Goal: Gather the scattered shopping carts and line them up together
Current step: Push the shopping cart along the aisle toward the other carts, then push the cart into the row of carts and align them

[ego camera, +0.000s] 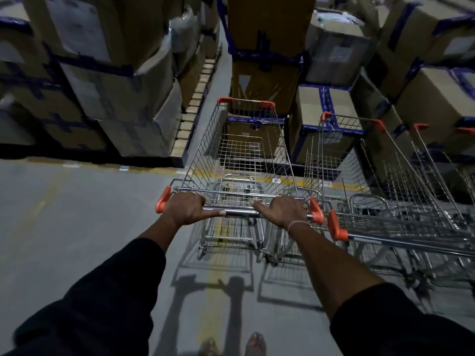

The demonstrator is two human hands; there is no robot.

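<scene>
Left hand (pixel 185 208) & right hand (pixel 282 210) both wrap the steel handlebar (pixel 237 211) of the silver wire shopping cart w/ orange corner caps (pixel 241 160), directly ahead. 2 parked carts (pixel 380 181) just right of right hand. Rigid, probably light, rolls easily; steer by bar ends.

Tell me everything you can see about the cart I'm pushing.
The cart is a silver wire basket on wheels, empty, with orange corner caps and a metal push bar. It stands upright on the grey floor, facing stacked boxes, beside another cart on its right. The left hand and right hand grip its bar.
</scene>
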